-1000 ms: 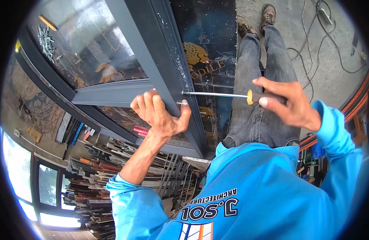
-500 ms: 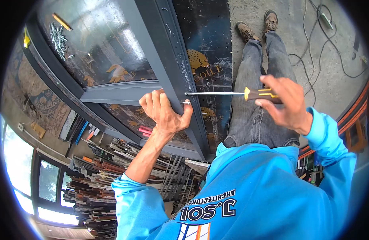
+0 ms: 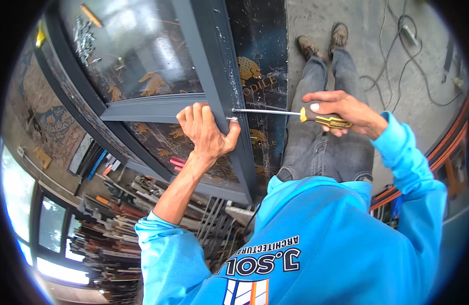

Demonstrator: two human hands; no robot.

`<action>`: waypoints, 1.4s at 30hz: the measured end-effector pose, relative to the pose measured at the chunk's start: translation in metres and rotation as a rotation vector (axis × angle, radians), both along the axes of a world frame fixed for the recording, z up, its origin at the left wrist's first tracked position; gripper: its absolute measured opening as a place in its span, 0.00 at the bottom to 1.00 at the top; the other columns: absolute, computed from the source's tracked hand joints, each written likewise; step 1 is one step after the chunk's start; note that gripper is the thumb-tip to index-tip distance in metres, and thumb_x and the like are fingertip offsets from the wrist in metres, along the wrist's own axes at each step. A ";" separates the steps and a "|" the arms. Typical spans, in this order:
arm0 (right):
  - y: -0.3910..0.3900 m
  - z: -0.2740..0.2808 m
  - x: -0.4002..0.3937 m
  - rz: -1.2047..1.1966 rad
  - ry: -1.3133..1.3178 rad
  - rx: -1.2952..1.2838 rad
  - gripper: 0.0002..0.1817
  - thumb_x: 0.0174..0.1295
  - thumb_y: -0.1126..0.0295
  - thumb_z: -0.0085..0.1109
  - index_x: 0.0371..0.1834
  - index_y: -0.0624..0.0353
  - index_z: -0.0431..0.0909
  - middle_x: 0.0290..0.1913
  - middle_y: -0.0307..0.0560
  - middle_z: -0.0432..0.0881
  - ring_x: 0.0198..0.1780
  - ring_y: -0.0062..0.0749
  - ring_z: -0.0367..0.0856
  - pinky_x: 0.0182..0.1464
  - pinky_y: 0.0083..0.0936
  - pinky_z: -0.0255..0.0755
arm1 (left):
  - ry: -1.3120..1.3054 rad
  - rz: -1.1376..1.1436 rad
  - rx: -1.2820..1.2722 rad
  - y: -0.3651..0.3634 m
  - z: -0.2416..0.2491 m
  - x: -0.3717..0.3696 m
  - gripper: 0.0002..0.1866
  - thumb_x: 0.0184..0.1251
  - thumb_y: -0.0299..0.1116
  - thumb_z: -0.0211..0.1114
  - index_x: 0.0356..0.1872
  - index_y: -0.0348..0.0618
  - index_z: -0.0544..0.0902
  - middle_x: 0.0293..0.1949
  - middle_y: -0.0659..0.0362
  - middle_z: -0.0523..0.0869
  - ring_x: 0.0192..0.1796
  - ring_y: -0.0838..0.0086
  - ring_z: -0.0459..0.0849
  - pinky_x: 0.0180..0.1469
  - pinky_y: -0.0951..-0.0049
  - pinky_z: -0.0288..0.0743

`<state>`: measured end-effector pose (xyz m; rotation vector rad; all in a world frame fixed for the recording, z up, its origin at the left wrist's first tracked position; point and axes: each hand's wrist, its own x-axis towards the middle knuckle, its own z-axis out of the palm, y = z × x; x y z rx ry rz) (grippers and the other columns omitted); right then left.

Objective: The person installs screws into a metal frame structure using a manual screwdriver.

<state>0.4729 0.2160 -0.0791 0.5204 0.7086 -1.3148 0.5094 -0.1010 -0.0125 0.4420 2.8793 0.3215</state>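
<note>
My right hand [image 3: 352,113] is closed around the black and yellow handle of a screwdriver [image 3: 270,111]. Its long shaft points left, and the tip meets the side of a dark grey metal frame [image 3: 196,38]. My left hand [image 3: 206,133] wraps over the same frame bar, just below the crossbar joint, its fingers on the far side. By the left thumb tip a small screw [image 3: 232,119] sticks out, seemingly pinned against the bar. Whether the screwdriver tip sits on another screw is too small to make out.
Loose screws [image 3: 84,38] and a pencil [image 3: 91,15] lie on the dark printed board [image 3: 143,56] under the frame. Pink-red handles [image 3: 177,162] rest lower down. Cables [image 3: 402,56] trail over the concrete floor at right. Stacked metal profiles [image 3: 117,234] fill the lower left.
My right fingers have shifted from a looser hold to a closed grip on the screwdriver handle, which now tilts slightly downward. My left hand keeps its place on the frame; the view has shifted slightly.
</note>
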 end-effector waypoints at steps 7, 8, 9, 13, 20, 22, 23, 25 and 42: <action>0.041 0.050 -0.005 0.156 1.027 0.028 0.23 0.53 0.63 0.73 0.50 0.61 0.81 0.29 0.35 0.77 0.35 0.22 0.76 0.36 0.26 0.71 | 0.182 0.204 0.166 -0.010 0.022 0.007 0.33 0.58 0.59 0.67 0.49 0.35 0.76 0.52 0.48 0.75 0.61 0.54 0.70 0.63 0.53 0.56; 0.030 0.085 -0.020 0.297 1.045 0.192 0.24 0.49 0.66 0.73 0.50 0.61 0.79 0.34 0.40 0.81 0.40 0.34 0.80 0.45 0.29 0.71 | 0.245 0.460 0.179 -0.016 0.020 0.014 0.41 0.60 0.63 0.64 0.62 0.37 0.71 0.65 0.44 0.68 0.71 0.52 0.59 0.72 0.51 0.47; 0.015 0.102 -0.029 0.336 1.092 0.188 0.24 0.49 0.66 0.73 0.50 0.61 0.79 0.34 0.40 0.81 0.40 0.34 0.80 0.45 0.29 0.71 | 0.411 0.799 0.149 -0.018 0.016 0.012 0.44 0.59 0.57 0.69 0.66 0.36 0.65 0.67 0.40 0.64 0.72 0.49 0.59 0.72 0.49 0.47; -0.084 0.105 -0.062 0.072 1.817 0.195 0.23 0.49 0.67 0.70 0.48 0.58 0.76 0.49 0.53 0.80 0.54 0.52 0.76 0.52 0.36 0.69 | 0.218 1.466 0.572 -0.057 -0.048 -0.009 0.56 0.47 0.38 0.76 0.70 0.20 0.50 0.68 0.29 0.61 0.72 0.41 0.60 0.75 0.53 0.51; -0.172 0.073 -0.090 0.430 1.928 0.218 0.22 0.52 0.62 0.68 0.47 0.61 0.75 0.58 0.54 0.75 0.61 0.48 0.72 0.63 0.47 0.60 | 0.339 1.629 0.699 -0.033 -0.022 -0.018 0.44 0.46 0.29 0.68 0.64 0.17 0.57 0.62 0.30 0.66 0.66 0.41 0.65 0.73 0.53 0.54; -0.166 0.059 -0.083 0.332 2.062 0.220 0.21 0.53 0.62 0.68 0.46 0.62 0.75 0.62 0.57 0.72 0.63 0.51 0.70 0.65 0.47 0.60 | 0.394 1.644 0.716 -0.031 -0.034 -0.017 0.43 0.46 0.29 0.68 0.63 0.17 0.58 0.61 0.30 0.67 0.66 0.41 0.64 0.71 0.52 0.55; -0.165 0.065 -0.083 0.359 2.006 0.222 0.22 0.54 0.62 0.68 0.47 0.62 0.75 0.63 0.58 0.71 0.65 0.53 0.69 0.66 0.46 0.59 | 0.452 1.643 0.722 -0.030 -0.034 -0.020 0.42 0.45 0.28 0.68 0.62 0.18 0.59 0.59 0.30 0.67 0.65 0.41 0.63 0.70 0.51 0.56; -0.166 0.065 -0.082 0.337 1.990 0.217 0.21 0.54 0.62 0.68 0.46 0.62 0.75 0.64 0.57 0.71 0.65 0.53 0.69 0.66 0.46 0.59 | 0.410 1.614 0.749 -0.032 -0.032 -0.018 0.42 0.45 0.29 0.67 0.62 0.17 0.58 0.59 0.27 0.65 0.66 0.40 0.59 0.69 0.50 0.56; -0.165 0.058 -0.078 0.274 1.966 0.248 0.22 0.54 0.63 0.69 0.48 0.63 0.76 0.56 0.52 0.75 0.56 0.53 0.75 0.59 0.41 0.70 | 0.323 1.523 0.548 -0.038 -0.035 -0.013 0.38 0.42 0.38 0.72 0.51 0.22 0.64 0.49 0.35 0.75 0.54 0.45 0.68 0.62 0.50 0.62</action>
